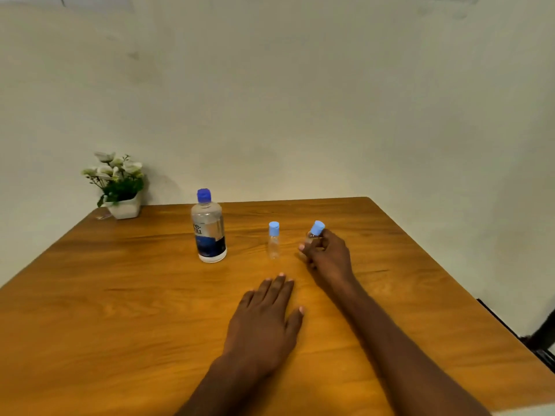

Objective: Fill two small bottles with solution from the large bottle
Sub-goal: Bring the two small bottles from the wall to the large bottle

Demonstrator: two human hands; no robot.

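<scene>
A large clear bottle [209, 232] with a dark blue cap and blue label stands upright on the wooden table [120, 295], left of centre. To its right stands a small clear bottle [274, 241] with a light blue cap, capped and untouched. Further right, my right hand [329, 256] grips a second small bottle [315, 231], also light-blue capped, tilted slightly to the right. My left hand [264, 319] lies flat, palm down on the table in front of the free small bottle, fingers apart and holding nothing.
A white pot of white flowers [120, 187] sits at the table's far left corner against the wall. The table's right edge runs diagonally, with a dark object [543, 334] beyond it on the floor side.
</scene>
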